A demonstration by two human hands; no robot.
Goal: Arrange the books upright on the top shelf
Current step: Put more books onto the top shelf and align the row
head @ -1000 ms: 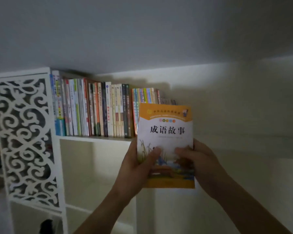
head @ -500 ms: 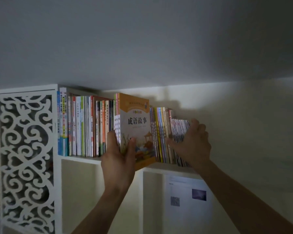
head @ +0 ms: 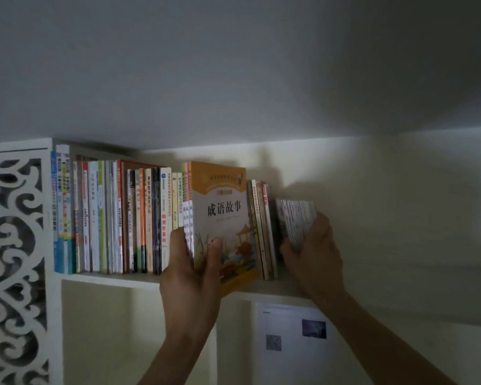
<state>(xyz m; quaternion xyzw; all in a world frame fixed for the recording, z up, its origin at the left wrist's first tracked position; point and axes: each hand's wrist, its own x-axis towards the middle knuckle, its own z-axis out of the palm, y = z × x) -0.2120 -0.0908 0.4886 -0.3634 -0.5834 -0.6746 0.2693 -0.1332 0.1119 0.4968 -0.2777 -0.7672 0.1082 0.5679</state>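
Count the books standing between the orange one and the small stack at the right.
4, side by side, upright: first, second, third, fourth, between the orange book and the small stack. Thinner ones may hide between.

The orange book (head: 222,218) now stands deeper between the shelved books.

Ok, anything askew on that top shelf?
Yes. The orange book sits tilted, its lower corner overhanging the shelf edge, gripped by the left hand. The small books under the right hand lean.
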